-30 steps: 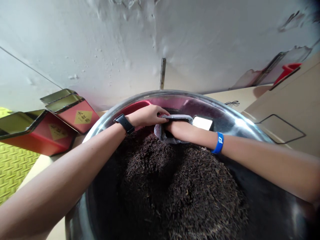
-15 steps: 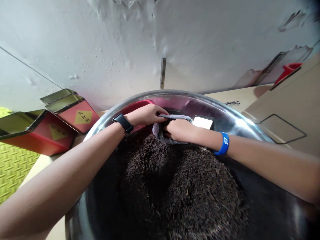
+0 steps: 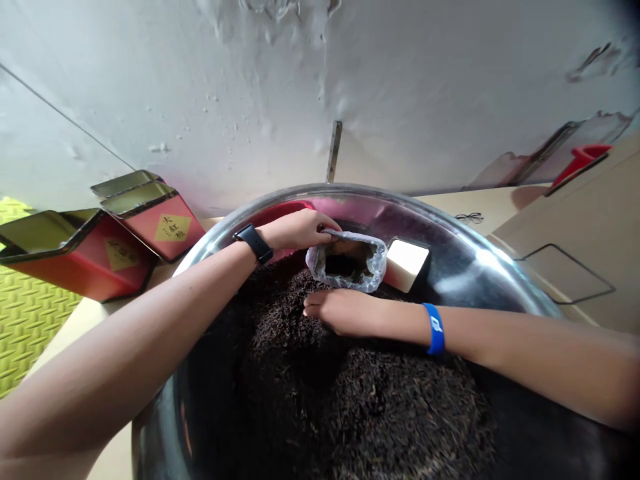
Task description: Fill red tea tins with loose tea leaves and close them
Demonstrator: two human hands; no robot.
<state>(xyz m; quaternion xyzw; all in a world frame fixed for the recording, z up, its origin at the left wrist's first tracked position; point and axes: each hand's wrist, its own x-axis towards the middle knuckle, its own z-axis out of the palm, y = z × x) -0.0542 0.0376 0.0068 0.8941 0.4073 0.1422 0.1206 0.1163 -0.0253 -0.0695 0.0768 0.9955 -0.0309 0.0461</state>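
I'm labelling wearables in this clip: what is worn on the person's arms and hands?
Both forearms are bare, with no sleeves or gloves. The left hand has a black square-faced smartwatch at its wrist; the right hand has a blue wristband with a white mark.

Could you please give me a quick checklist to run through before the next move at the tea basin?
1. Bag mouth open: ok, dark leaves visible inside.
2. Left hand gripping the bag rim: ok, fingers pinch its left edge.
3. Right hand out of the bag: ok, it lies palm down on the loose tea.
4. Right hand holding leaves: cannot tell, palm hidden.
5. Bag inside the metal basin: ok, any spill should fall back onto the heap.
6. Bag fill level: cannot tell.
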